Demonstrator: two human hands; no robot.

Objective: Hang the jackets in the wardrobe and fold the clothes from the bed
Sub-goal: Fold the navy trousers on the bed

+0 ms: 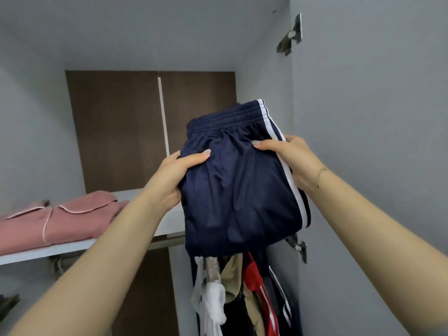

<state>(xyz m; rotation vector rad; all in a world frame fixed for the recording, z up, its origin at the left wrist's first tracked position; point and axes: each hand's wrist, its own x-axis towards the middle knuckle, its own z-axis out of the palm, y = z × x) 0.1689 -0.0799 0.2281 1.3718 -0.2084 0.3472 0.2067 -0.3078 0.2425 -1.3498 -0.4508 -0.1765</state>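
Note:
Folded navy track pants point(238, 187) with white side stripes are held up in front of the open wardrobe, waistband pointing away from me. My left hand point(173, 177) grips their left edge, thumb on top. My right hand point(288, 157) grips the right edge by the stripes, thumb on top too. The pants hover over the right end of the wardrobe's upper shelf point(169, 224). Below them, several jackets point(242, 294) hang inside the wardrobe: white, beige, red and navy.
A folded pink garment point(58, 219) lies on the left part of the shelf. The wardrobe's grey side wall point(264, 76) and open door point(368, 141) with metal hinges point(292, 36) stand at right. A dark brown back panel point(116, 127) closes the compartment.

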